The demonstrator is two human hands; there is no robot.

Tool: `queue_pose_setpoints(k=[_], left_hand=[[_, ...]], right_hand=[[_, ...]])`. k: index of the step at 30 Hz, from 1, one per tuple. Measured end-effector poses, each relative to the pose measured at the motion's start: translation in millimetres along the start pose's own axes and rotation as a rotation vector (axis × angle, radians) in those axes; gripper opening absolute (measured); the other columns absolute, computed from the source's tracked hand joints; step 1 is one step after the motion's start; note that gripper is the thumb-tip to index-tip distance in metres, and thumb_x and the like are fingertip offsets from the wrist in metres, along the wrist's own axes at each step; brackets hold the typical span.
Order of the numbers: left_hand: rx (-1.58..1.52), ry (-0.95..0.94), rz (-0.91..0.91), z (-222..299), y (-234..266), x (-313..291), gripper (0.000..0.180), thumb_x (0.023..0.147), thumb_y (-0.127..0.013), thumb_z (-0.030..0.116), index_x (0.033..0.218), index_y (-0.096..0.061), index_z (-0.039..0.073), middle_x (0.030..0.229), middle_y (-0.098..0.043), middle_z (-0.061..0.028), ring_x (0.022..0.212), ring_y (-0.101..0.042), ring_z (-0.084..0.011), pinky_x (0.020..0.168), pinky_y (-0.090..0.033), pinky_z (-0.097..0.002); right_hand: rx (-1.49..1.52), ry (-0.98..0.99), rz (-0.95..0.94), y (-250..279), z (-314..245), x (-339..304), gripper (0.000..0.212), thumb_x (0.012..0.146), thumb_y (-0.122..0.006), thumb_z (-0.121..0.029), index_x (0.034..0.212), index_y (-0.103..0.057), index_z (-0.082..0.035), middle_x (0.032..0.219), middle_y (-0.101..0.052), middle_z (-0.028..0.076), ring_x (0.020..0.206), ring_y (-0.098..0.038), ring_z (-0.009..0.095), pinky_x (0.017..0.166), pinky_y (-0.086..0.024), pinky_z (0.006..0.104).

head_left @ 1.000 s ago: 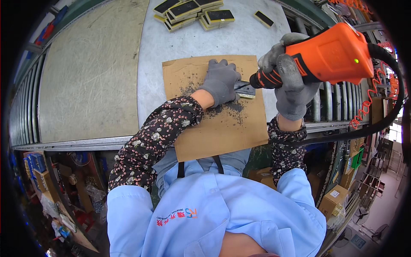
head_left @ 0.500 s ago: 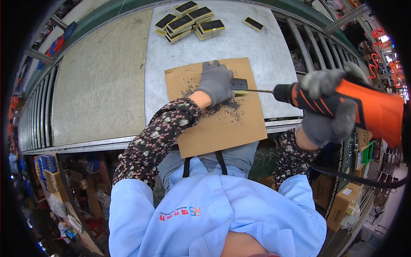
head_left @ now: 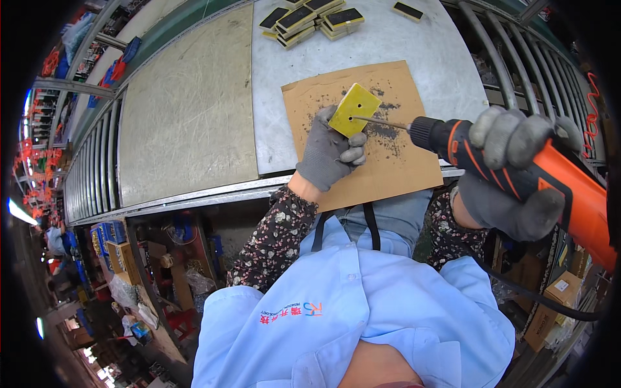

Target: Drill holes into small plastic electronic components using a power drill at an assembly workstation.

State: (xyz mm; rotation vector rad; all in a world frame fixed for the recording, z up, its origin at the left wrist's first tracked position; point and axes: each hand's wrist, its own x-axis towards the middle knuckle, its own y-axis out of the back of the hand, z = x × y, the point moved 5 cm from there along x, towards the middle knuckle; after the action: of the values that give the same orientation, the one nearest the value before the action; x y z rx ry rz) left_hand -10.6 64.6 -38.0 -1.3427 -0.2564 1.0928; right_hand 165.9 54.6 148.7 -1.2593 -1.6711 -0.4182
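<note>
In a grey glove, my left hand (head_left: 331, 147) grips a rectangular block by its lower left edge, above a cardboard sheet (head_left: 388, 173). The block's yellow face (head_left: 363, 102) is turned up and shows two dark holes. My right hand (head_left: 511, 165), also gloved, is wrapped round an orange and black power drill (head_left: 572, 187). From its chuck a long thin bit (head_left: 387, 123) points left, its tip at the lower hole; how deep it sits I cannot tell. Dark crumbs (head_left: 384, 132) lie scattered over the cardboard.
Several black-topped blocks with yellow edges (head_left: 310, 19) are piled at the table's far side, and a single one (head_left: 408, 11) lies farther right. Metal rollers (head_left: 511, 58) flank the pale tabletop (head_left: 187, 110). A black cable (head_left: 550, 304) runs below the drill.
My left hand has lifted the block off the cardboard and turned its yellow face up. The drill bit now meets that face instead of the block's side. The whole view has shifted.
</note>
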Motion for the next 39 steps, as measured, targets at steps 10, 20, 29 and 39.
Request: queue_pose_setpoints(k=[10,20,29,39], left_hand=[[0.105,-0.092,0.013,4.1,-2.0,-2.5,0.049,0.080,-0.046,0.053,0.100,-0.051,0.008,0.066,-0.042,-0.0028,0.041,-0.030,-0.0088,0.050,-0.029,-0.0236],[0.013,-0.102,0.064,-15.8,-6.1,-5.1,0.043,0.083,-0.042,0.050,0.099,-0.050,0.011,0.065,-0.044,-0.0026,0.041,-0.028,-0.0079,0.045,-0.028,-0.0216],[-0.017,-0.171,0.041,-9.8,-15.9,1.2,0.044,0.083,-0.039,0.051,0.099,-0.050,0.011,0.061,-0.044,-0.0022,0.038,-0.029,-0.0076,0.042,-0.028,-0.0209],[0.072,-0.196,0.060,0.1,-10.4,0.2,0.044,0.081,-0.043,0.051,0.097,-0.051,0.011,0.063,-0.043,-0.0019,0.039,-0.025,-0.0066,0.047,-0.027,-0.0220]], right_hand=[[-0.058,0.048,-0.050,-23.5,6.2,0.5,0.054,0.079,-0.055,-0.035,0.118,-0.036,-0.003,0.068,-0.045,0.003,0.051,-0.047,0.013,0.049,-0.041,0.0289],[-0.059,-0.249,0.122,-45.4,47.2,-23.6,0.037,0.078,-0.059,-0.023,0.103,-0.039,-0.005,0.073,-0.047,0.007,0.055,-0.047,0.016,0.053,-0.042,0.0334],[-0.011,-0.101,0.056,-45.3,23.8,-8.1,0.040,0.076,-0.061,-0.025,0.103,-0.039,-0.005,0.068,-0.045,0.006,0.055,-0.047,0.015,0.054,-0.042,0.0326],[-0.013,-0.014,0.035,-36.1,18.7,-10.4,0.041,0.077,-0.056,-0.027,0.107,-0.040,-0.005,0.067,-0.045,0.004,0.052,-0.045,0.014,0.052,-0.040,0.0312]])
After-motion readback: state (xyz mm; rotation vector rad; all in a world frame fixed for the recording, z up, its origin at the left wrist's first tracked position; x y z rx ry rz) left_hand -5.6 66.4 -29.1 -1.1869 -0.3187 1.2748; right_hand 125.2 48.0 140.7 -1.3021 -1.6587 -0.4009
